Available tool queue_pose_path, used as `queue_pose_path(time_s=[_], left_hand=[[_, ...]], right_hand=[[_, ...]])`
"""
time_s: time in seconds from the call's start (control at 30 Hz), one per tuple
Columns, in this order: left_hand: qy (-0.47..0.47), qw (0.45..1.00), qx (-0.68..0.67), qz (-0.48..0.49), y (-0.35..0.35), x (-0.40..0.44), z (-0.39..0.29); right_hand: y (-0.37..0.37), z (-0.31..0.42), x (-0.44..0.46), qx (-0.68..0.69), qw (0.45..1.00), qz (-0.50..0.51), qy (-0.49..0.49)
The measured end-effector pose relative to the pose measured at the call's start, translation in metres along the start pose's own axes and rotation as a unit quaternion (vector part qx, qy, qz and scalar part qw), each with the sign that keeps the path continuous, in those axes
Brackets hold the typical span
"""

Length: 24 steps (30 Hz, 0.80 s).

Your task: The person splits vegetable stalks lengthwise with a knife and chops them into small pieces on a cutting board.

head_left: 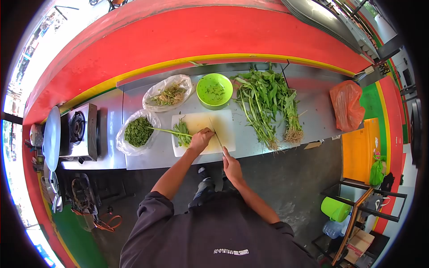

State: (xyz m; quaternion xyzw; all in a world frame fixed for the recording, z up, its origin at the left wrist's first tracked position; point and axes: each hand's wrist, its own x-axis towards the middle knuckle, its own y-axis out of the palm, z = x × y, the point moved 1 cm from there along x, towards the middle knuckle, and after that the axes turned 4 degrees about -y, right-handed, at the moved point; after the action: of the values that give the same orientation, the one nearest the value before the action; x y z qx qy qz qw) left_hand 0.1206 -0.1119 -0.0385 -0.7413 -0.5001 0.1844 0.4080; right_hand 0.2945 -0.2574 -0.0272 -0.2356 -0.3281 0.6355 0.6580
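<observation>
My left hand (pixel 202 139) is closed around the stalks of some leafy greens, pressing them on the white cutting board (pixel 228 119). Long pale green stems (pixel 167 131) stick out leftward from it, past the board's edge. In my right hand (pixel 232 168) is a knife (pixel 218 139), its blade slanting up across the board right beside my left fingers. A small pile of green leaves (pixel 182 132) lies on the board's left part. Left of the board, an open clear plastic bag (pixel 155 119) holds finely chopped greens (pixel 138 132).
Behind the board stand a green bowl (pixel 215 105) with leaf bits and a clear bag (pixel 149 94) of rooty trimmings (pixel 170 95). Bunches of leafy greens (pixel 263 96) lie to the right, before an orange plastic bag (pixel 346 106). A gas stove (pixel 80 131) is far left.
</observation>
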Motion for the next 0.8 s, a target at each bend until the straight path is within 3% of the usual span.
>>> queue_pose_path(time_s=[0.3, 0.47, 0.8], left_hand=[[-0.032, 0.999, 0.001, 0.008, -0.004, 0.000, -0.008], [-0.033, 0.999, 0.007, -0.003, -0.001, 0.001, -0.002], [-0.031, 0.999, 0.006, -0.013, -0.001, -0.001, -0.008]], right_hand=[[-0.002, 0.003, 0.025, -0.026, 0.995, 0.075, 0.064], [-0.008, 0.004, 0.023, 0.034, 0.999, 0.016, 0.022], [0.000, 0.005, 0.016, -0.020, 0.997, 0.050, 0.055]])
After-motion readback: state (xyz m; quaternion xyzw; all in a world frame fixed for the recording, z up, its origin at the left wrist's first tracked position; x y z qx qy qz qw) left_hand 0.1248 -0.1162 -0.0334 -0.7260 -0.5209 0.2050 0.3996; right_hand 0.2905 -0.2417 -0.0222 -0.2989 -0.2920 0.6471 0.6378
